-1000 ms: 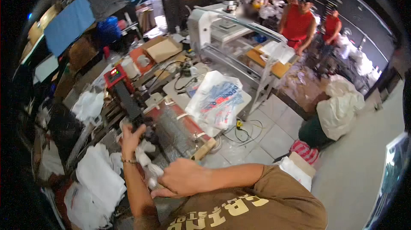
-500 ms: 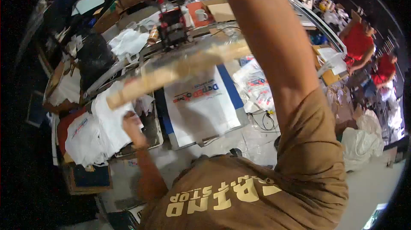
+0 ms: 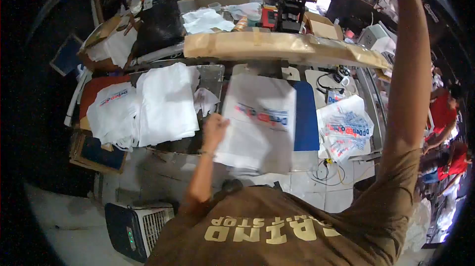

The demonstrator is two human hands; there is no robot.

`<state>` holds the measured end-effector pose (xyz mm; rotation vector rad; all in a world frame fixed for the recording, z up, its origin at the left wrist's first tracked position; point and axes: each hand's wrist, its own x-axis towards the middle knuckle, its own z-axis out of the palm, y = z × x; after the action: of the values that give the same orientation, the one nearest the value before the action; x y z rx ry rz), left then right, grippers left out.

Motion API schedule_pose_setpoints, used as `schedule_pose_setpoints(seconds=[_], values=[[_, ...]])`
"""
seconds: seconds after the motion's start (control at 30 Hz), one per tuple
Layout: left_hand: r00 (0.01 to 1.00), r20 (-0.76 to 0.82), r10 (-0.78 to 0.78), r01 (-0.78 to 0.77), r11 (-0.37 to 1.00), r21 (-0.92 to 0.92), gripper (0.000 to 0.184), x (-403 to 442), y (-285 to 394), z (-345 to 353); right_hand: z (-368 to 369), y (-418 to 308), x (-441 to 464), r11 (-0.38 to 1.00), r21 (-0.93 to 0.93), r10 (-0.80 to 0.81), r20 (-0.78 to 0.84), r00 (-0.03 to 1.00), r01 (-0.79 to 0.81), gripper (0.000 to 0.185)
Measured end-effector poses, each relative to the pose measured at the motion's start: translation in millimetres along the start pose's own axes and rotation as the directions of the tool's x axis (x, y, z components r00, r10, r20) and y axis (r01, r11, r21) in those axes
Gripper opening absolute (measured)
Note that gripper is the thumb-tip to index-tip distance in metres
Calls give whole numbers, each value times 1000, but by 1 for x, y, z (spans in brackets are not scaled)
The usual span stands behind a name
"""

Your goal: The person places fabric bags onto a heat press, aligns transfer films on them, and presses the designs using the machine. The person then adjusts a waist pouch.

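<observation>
My left hand [image 3: 216,128] is closed at the left edge of a white plastic bag [image 3: 242,142] with red and blue lettering. The bag lies flat but shifted left on a blue board [image 3: 306,117], whose right side shows. My right arm reaches up past the top right of the view, its hand out of sight. Above the board's far end, a long tan taped frame edge [image 3: 277,46] stands raised. To the left of my left hand lies a stack of blank white bags [image 3: 168,102].
Printed bags [image 3: 113,110] lie at the far left, and a crumpled pile of printed bags [image 3: 345,125] at the right. Cables [image 3: 329,172] hang at the bench's front. A black-and-white appliance [image 3: 136,231] stands on the floor. People in red shirts [image 3: 443,115] are at the far right.
My left hand has moved right, from the blank stack to the printed bag. That bag has slid left on the board. The tan frame edge has swung up and away, and my view has turned.
</observation>
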<state>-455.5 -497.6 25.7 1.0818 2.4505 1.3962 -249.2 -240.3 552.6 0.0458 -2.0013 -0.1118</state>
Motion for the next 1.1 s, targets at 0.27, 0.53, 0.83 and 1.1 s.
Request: schedule_pose_setpoints(seconds=[0.27, 0.53, 0.83, 1.1], values=[[929, -369, 10, 78, 971, 224, 25, 115, -78, -323, -64, -54, -293, 546, 512, 444, 494, 748, -663, 48], [855, -496, 150, 315, 609, 728, 25, 232, -260, -504, 77, -87, -534, 502, -174, 781, 512, 358, -847, 31], [996, -53, -67, 83, 596, 799, 63, 113, -93, -65, 97, -116, -555, 615, -286, 761, 462, 456, -735, 34], [983, -179, 33, 116, 646, 755, 26, 148, -116, -136, 97, -137, -547, 559, -152, 773, 451, 446, -815, 33]])
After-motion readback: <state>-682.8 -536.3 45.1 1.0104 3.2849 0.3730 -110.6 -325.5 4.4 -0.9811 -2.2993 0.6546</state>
